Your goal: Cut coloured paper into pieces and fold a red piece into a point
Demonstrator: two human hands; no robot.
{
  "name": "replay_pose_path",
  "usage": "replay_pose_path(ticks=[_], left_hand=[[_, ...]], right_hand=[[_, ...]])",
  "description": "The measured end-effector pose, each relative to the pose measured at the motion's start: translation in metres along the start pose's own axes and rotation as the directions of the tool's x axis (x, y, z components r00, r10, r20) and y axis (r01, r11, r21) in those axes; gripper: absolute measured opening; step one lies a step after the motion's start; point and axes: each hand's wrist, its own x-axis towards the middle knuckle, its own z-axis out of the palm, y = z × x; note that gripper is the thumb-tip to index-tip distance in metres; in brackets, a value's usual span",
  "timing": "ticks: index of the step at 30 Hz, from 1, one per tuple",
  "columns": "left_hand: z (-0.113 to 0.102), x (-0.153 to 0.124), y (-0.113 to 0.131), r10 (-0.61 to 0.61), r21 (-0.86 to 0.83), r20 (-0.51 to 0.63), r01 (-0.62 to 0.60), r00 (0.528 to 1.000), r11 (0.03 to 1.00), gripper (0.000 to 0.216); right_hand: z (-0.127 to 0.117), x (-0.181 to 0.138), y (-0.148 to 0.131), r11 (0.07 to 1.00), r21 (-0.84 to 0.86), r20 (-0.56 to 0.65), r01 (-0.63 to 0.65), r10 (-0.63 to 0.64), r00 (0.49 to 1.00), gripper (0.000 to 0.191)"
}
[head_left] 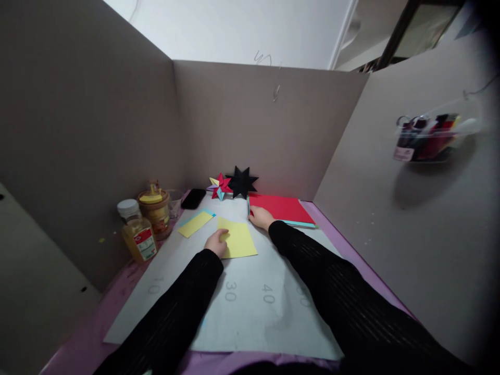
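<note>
Currently, the left hand (216,244) curls at the left edge of a yellow sheet (240,242), thumb over it; whether it pinches, I cannot tell. The sheet lies just right of that hand, likely light, thin and easily creased, best taken by an edge or corner. Farther right, the right hand (261,217) touches the red-topped paper stack (285,207), grip unclear; beyond it stands a black paper star (242,182).
</note>
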Motion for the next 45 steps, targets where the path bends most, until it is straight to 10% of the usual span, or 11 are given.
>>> replay_pose_path(ticks=[23, 34, 45], left_hand=[[0.000, -0.001, 0.000, 0.017, 0.047, 0.016, -0.018, 1.000, 0.999, 0.050], [0.001, 0.001, 0.000, -0.001, 0.066, 0.012, 0.000, 1.000, 0.998, 0.050], [0.000, 0.000, 0.001, -0.003, 0.033, 0.006, 0.003, 1.000, 0.999, 0.050]], right_hand=[[-0.017, -0.016, 0.041, 0.975, -0.098, -0.082, -0.200, 0.193, 0.978, 0.035], [-0.017, -0.058, 0.042, 0.993, -0.042, -0.017, 0.111, -0.112, 0.994, 0.045], [-0.005, -0.055, 0.036, 0.992, 0.014, -0.123, 0.128, -0.125, 0.985, 0.046]])
